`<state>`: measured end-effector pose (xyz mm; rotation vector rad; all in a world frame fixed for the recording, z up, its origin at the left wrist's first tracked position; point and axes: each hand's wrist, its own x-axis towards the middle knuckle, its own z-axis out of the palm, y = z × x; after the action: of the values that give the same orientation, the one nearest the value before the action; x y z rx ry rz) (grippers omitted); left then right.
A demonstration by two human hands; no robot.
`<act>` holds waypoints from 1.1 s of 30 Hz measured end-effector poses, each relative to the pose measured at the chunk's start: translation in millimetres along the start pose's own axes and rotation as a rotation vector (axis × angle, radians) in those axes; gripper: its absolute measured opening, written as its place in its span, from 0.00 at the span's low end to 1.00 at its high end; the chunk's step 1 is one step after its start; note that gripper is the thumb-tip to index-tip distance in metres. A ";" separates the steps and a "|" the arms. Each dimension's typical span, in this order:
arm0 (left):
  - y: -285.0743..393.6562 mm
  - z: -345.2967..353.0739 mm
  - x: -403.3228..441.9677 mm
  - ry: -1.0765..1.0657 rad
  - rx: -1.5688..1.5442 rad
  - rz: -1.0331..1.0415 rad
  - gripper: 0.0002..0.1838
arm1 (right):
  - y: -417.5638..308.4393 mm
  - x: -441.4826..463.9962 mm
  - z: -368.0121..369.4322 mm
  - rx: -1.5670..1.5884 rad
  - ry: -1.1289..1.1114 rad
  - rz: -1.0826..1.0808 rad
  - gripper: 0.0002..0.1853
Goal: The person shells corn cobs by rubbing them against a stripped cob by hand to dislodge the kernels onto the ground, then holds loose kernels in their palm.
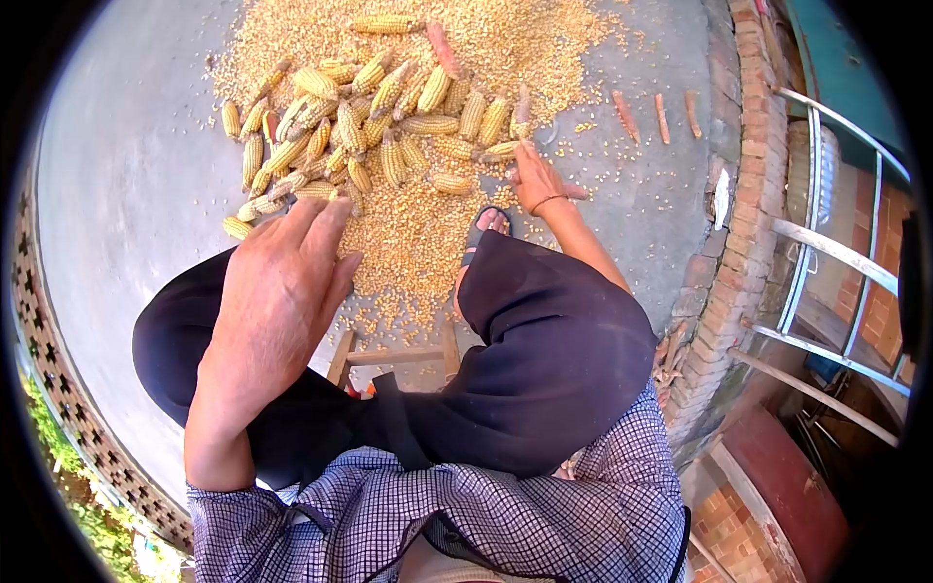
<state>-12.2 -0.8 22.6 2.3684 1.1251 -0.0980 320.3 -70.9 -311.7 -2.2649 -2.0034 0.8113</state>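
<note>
My left hand (282,291) is raised over my left knee, close to the camera, its fingers apart and nothing seen in them. Beyond its fingertips lies a heap of yellow corn cobs (350,126) on loose kernels (408,233). My right hand (535,180) is down near the floor at the right side of the heap, in front of my sandalled foot. Its fingers are at the end of a corn cob (501,152); whether they grip it cannot be made out. A reddish bare cob (575,191) lies beside that wrist.
Several stripped cobs (626,117) lie on the grey floor (136,146) at the right. A low brick edging (743,214) runs down that side, with a metal frame (836,248) past it. A wooden stool (394,357) shows between my legs.
</note>
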 end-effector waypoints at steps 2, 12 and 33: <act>0.9 1.2 -1.4 -0.031 0.014 -0.005 0.24 | 4.6 5.4 12.2 -0.024 -0.010 -0.018 0.31; 4.2 -0.1 1.2 0.009 0.028 0.083 0.22 | -9.3 8.5 34.4 -0.122 0.033 0.121 0.15; 3.3 -5.3 5.1 -0.013 -0.395 0.068 0.23 | -132.1 -39.7 -228.5 1.190 -0.159 -0.081 0.22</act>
<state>-7.2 3.5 27.2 2.0459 0.9552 0.1226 283.8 -9.9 -54.4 -1.4089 -1.0524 1.6042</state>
